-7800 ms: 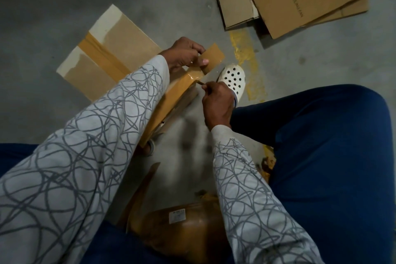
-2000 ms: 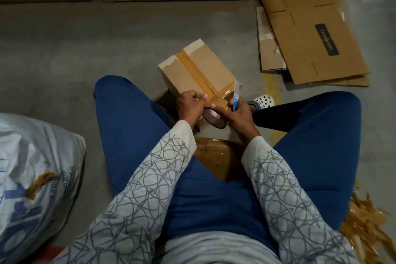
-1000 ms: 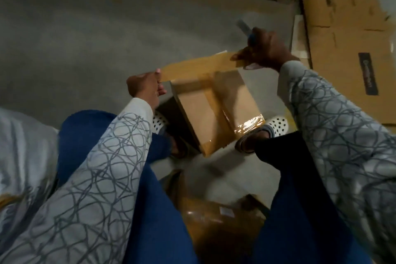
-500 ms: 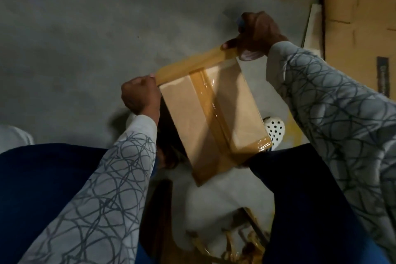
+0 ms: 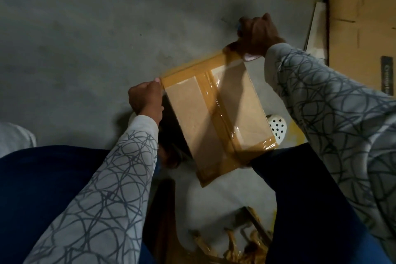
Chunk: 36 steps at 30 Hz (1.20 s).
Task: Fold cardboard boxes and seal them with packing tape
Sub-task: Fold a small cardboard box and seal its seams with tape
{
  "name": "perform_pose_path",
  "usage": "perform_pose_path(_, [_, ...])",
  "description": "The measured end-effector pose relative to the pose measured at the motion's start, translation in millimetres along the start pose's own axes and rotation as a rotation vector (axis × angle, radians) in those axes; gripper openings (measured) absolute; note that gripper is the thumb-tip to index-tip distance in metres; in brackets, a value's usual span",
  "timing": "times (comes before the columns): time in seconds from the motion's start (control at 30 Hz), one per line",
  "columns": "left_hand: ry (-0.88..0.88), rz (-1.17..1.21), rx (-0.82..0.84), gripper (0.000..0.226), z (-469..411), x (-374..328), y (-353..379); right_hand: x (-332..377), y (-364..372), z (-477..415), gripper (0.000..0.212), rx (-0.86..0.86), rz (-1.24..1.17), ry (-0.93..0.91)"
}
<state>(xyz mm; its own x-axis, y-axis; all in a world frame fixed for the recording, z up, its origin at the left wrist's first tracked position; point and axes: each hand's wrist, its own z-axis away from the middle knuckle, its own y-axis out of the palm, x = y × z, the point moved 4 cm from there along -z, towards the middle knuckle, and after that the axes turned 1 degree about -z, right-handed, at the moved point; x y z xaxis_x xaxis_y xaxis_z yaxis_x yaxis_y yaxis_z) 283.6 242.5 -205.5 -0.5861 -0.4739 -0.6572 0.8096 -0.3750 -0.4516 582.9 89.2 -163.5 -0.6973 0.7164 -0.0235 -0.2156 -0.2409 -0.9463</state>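
The tape strip I saw stretched above the box on the floor now lies along its far edge, left hand pinching one end at the left corner, right hand gripping the other past the right corner, so I judge sealing nearly done.

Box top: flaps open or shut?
Shut. The box flaps lie flat, centre tape over their seam; the left hand and right hand stretch a second strip across the far edge.

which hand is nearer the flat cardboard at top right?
Right. The right hand sits just left of the flat cardboard; the left hand pinches the tape at the box's opposite corner, farther left.
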Motion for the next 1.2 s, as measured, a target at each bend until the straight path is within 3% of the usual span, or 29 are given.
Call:
perform_pose_path(0.27, [-0.178,0.223,0.088,0.022,-7.0,11.1,12.0,-0.4,11.9,5.7,0.067,0.071,-0.052,0.036])
perform_pose_path(0.43, [-0.233,0.096,0.032,0.013,-4.4,38.2,7.6,-11.0,1.7,12.1,0.07,0.044,0.057,0.002])
perform_pose_path(0.5, [-0.099,0.039,-0.035,0.015,-2.2,36.6,6.0,-18.0,2.3,14.7,0.07,0.049,0.067,0.001])
perform_pose_path(0.6, [0.47,-0.214,-0.16,0.015,12.3,-1.8,9.8,-22.9,9.0,16.5,0.072,0.108,0.011,0.046])
perform_pose_path(0.67, [0.875,-0.301,-0.041,0.024,27.4,-30.7,33.3,-23.4,10.5,14.6,0.068,0.114,-0.036,0.051])
perform_pose_path(0.7, [0.969,-0.348,0.071,0.028,32.9,-40.8,48.1,-24.0,10.7,14.6,0.065,0.114,-0.08,0.055])
perform_pose_path(0.8, [0.955,-0.606,0.321,0.039,23.4,-41.5,81.0,-36.1,11.9,15.0,0.064,0.102,-0.289,0.119])
perform_pose_path(1.0, [0.942,-0.684,0.21,0.039,7.1,-19.4,70.1,-43.0,15.0,17.0,0.063,0.08,-0.346,0.133])
perform_pose_path(1.13, [0.98,-0.81,0.196,0.032,21.8,-34.4,77.9,-47.7,27.5,7.9,0.103,0.122,-0.438,0.128])
perform_pose_path(1.2, [1.085,-0.873,0.26,0.033,40.2,-41.2,92.4,-49.7,29.0,8.2,0.092,0.12,-0.456,0.136])
